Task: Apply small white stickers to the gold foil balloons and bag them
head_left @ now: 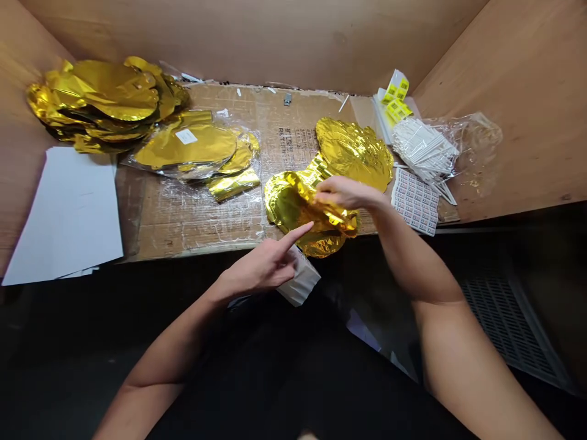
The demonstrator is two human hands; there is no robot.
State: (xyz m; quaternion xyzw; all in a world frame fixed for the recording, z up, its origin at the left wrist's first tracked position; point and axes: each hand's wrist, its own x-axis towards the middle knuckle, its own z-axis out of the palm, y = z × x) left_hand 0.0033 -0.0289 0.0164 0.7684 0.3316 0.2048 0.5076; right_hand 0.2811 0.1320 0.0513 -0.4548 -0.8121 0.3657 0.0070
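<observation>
A flat gold foil balloon (293, 205) lies at the front edge of the cardboard-covered worktop (202, 214), partly folded over. My right hand (348, 192) is closed on its folded part, pinching the foil. My left hand (266, 266) holds a clear plastic bag (300, 284) against the palm while its forefinger points out and touches the balloon's lower edge. A second gold foil balloon (355, 150) lies flat just behind the first.
A heap of gold foil balloons (105, 101) sits at the back left, with bagged ones (197, 150) beside it. White paper sheets (68, 214) lie at the left. White straws in plastic (424, 150), a sticker sheet (415, 200) and yellow labels (397, 98) are at the right. Wooden walls surround the worktop.
</observation>
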